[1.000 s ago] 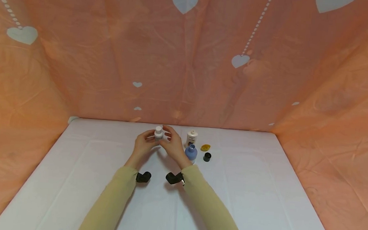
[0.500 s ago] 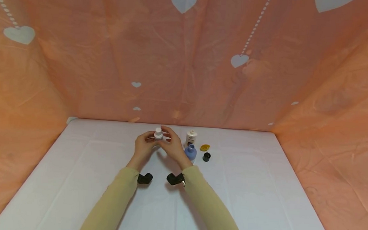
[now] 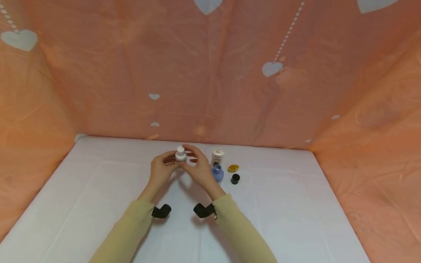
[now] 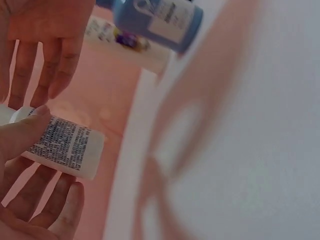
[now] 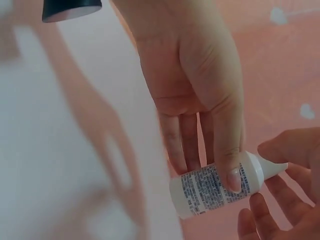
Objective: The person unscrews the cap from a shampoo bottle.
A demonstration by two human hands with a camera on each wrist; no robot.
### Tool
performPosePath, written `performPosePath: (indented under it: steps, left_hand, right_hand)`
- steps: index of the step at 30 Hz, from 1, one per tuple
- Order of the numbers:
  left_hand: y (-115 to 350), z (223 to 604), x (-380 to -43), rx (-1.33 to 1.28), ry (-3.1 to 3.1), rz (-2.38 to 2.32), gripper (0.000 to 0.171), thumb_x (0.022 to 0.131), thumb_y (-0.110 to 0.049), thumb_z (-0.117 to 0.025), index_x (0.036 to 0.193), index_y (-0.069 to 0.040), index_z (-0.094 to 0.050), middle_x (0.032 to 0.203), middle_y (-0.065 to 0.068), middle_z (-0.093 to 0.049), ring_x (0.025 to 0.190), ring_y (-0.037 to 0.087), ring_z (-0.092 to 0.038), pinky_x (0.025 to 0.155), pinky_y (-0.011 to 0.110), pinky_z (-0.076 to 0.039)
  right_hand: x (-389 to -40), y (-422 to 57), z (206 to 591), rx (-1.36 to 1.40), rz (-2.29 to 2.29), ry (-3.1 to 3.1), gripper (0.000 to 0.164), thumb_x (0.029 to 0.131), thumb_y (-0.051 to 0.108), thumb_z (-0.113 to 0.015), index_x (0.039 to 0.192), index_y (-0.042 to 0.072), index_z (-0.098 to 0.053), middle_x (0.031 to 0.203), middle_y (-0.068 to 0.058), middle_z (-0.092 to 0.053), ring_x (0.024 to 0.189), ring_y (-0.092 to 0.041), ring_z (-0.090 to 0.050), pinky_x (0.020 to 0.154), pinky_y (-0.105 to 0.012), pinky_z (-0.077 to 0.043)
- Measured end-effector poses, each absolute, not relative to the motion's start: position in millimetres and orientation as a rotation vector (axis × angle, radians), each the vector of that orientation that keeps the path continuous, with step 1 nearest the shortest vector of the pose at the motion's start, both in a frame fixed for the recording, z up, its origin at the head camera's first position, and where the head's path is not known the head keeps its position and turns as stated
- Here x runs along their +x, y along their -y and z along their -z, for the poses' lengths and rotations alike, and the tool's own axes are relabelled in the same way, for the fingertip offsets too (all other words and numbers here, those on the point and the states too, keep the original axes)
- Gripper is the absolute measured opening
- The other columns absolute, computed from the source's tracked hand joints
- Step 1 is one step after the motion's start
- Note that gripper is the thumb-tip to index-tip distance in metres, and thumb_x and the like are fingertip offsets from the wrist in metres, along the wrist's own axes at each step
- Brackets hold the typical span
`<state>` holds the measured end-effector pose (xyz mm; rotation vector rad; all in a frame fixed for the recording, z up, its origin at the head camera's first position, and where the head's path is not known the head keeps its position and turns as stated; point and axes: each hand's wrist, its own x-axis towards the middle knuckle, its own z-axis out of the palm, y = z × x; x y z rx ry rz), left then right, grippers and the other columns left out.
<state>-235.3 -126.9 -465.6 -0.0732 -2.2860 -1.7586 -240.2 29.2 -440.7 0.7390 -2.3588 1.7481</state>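
Observation:
A small white squeeze bottle (image 3: pixel 181 156) with a cone-shaped top is held upright at the back of the table. My left hand (image 3: pixel 162 169) grips its body, the thumb (image 5: pixel 233 175) pressed on the fine-print label. My right hand (image 3: pixel 199 170) is around the top of the bottle: in the right wrist view its thumb (image 5: pixel 285 146) lies beside the cone (image 5: pixel 270 168), with fairly straight fingers below and behind. In the left wrist view the right fingers (image 4: pixel 61 70) reach loosely toward the bottle's shoulder.
Right of the hands stand a blue bottle (image 3: pixel 217 174) with an uncapped neck and a white labelled bottle (image 3: pixel 217 156). A black cap (image 3: pixel 235 179) and a small yellow piece (image 3: pixel 233 168) lie beside them. A peach curtain (image 3: pixel 206 87) surrounds the white table (image 3: pixel 292 217).
Both wrists have drawn slightly toward the table's front and a little farther apart. The bottle stays in nearly the same spot between the hands, and the view has shifted slightly.

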Motion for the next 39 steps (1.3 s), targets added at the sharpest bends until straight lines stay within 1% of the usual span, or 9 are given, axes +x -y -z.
performPosePath:
  steps: [3,6,12,16,20,23,28,33,39]
  left_hand:
    - [126.3,458.0,-227.5,-0.095,2.269,1.787,0.039,0.079,-0.008,-0.079,0.116,-0.002,-0.068,0.111,0.017,-0.066,0.100,0.029,-0.063,0.083,0.032,-0.055]
    - [125.4,451.1,-218.7,-0.114,2.246,1.841,0.040,0.079,-0.008,-0.079,0.117,-0.003,-0.067,0.111,0.017,-0.066,0.102,0.027,-0.062,0.087,0.031,-0.053]
    - [120.6,440.7,-201.2,-0.163,2.236,1.921,0.043,0.078,-0.005,-0.079,0.119,-0.001,-0.066,0.115,0.018,-0.065,0.107,0.030,-0.060,0.092,0.038,-0.051]
    - [114.7,437.5,-191.2,-0.239,2.228,1.918,0.042,0.077,0.003,-0.078,0.117,0.005,-0.065,0.113,0.022,-0.064,0.105,0.036,-0.061,0.092,0.045,-0.050]
    - [108.1,436.1,-182.2,-0.298,2.227,1.918,0.042,0.076,0.002,-0.079,0.116,0.003,-0.066,0.112,0.018,-0.066,0.102,0.031,-0.063,0.091,0.040,-0.051]
    - [103.3,436.2,-176.3,-0.332,2.226,1.934,0.042,0.075,-0.004,-0.081,0.115,-0.001,-0.068,0.111,0.013,-0.067,0.101,0.026,-0.064,0.091,0.035,-0.051]
    - [95.7,437.8,-168.7,-0.407,2.210,1.966,0.041,0.075,-0.003,-0.081,0.114,0.000,-0.068,0.110,0.015,-0.067,0.100,0.031,-0.063,0.091,0.038,-0.051]
    - [87.7,425.0,-155.9,-0.459,2.238,1.953,0.038,0.076,0.001,-0.079,0.112,0.005,-0.067,0.107,0.019,-0.066,0.100,0.034,-0.063,0.091,0.042,-0.051]
    - [79.0,414.7,-143.9,-0.475,2.256,1.960,0.037,0.076,0.000,-0.079,0.111,0.005,-0.067,0.105,0.017,-0.067,0.099,0.031,-0.063,0.089,0.045,-0.052]
  right_hand:
    - [-234.1,-32.8,436.1,0.759,-1.734,2.343,0.054,0.086,0.002,-0.069,0.136,0.009,-0.051,0.132,-0.007,-0.054,0.114,-0.028,-0.054,0.091,-0.043,-0.048]
    - [-225.3,-37.0,428.5,0.793,-1.734,2.311,0.054,0.085,0.001,-0.070,0.135,0.009,-0.052,0.131,-0.008,-0.055,0.113,-0.029,-0.054,0.091,-0.047,-0.048]
    - [-195.9,-49.3,397.4,0.861,-1.779,2.252,0.051,0.083,-0.006,-0.069,0.131,-0.004,-0.051,0.126,-0.020,-0.055,0.112,-0.040,-0.052,0.089,-0.060,-0.044]
    - [-178.7,-58.5,380.7,0.867,-1.776,2.273,0.049,0.084,-0.005,-0.069,0.129,-0.006,-0.051,0.123,-0.022,-0.056,0.111,-0.040,-0.052,0.089,-0.059,-0.044]
    - [-169.8,-66.6,376.7,0.842,-1.770,2.294,0.047,0.084,-0.004,-0.069,0.128,-0.006,-0.053,0.120,-0.020,-0.058,0.110,-0.038,-0.053,0.087,-0.056,-0.045]
    - [-164.9,-72.7,374.7,0.817,-1.781,2.313,0.046,0.083,-0.004,-0.070,0.127,-0.004,-0.055,0.117,-0.019,-0.059,0.108,-0.036,-0.054,0.085,-0.051,-0.046]
    - [-159.0,-81.0,374.3,0.764,-1.794,2.341,0.042,0.083,-0.002,-0.072,0.122,-0.004,-0.058,0.110,-0.018,-0.062,0.103,-0.035,-0.056,0.081,-0.044,-0.046]
    - [-155.4,-86.6,376.8,0.717,-1.810,2.343,0.035,0.082,-0.001,-0.073,0.114,-0.004,-0.061,0.104,-0.019,-0.063,0.098,-0.034,-0.057,0.080,-0.053,-0.046]
    - [-150.5,-92.7,379.3,0.679,-1.844,2.336,0.029,0.082,-0.001,-0.073,0.109,-0.002,-0.061,0.102,-0.021,-0.062,0.097,-0.033,-0.056,0.083,-0.057,-0.044]
